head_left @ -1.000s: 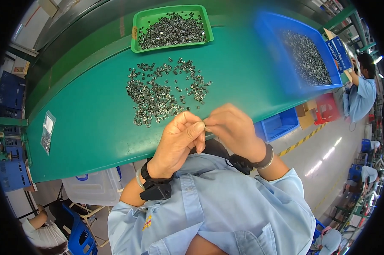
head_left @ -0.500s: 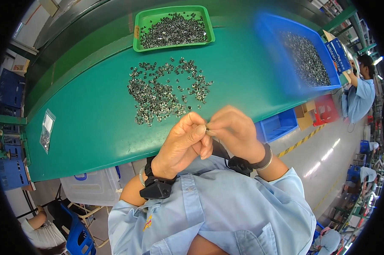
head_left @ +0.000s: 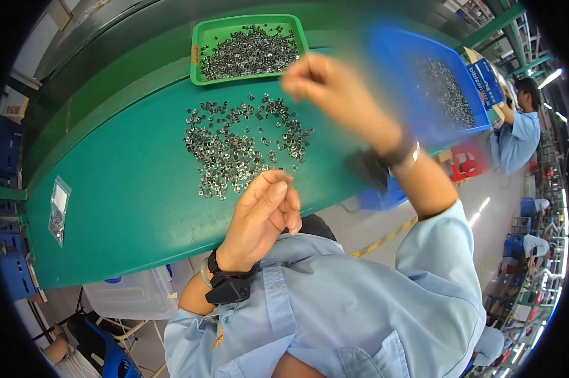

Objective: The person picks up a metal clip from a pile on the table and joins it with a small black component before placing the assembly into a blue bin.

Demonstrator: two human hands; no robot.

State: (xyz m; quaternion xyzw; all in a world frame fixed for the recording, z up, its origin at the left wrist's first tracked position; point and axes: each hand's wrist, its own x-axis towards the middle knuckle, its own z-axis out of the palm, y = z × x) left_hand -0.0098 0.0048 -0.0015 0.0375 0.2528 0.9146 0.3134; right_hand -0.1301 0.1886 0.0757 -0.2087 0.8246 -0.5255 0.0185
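My left hand (head_left: 258, 217) is above the table's near edge, thumb pressed to its curled fingers. Anything it pinches is too small or hidden to make out. Over by the right front corner of a green tray (head_left: 197, 68) is my right hand (head_left: 319, 82), a little blurred, its fingers curled closed; what they hold, if anything, does not show. Small dark, shiny metal clip-like pieces (head_left: 231, 150) lie loosely spread on the green table (head_left: 127, 183) between my hands. More such pieces (head_left: 253, 53) are heaped in the tray.
A blue bin (head_left: 391, 47) with many small pieces stands at the right. A clear plastic bag (head_left: 59, 211) lies at far left. Below the table edge are a lidded plastic box (head_left: 130, 296) and a blue crate (head_left: 385, 196). A person in blue (head_left: 522, 135) works at far right.
My hands were together on a small dark part. The right hand has left it and moved up and away to the green tray. The left hand stays near its place, still closed.
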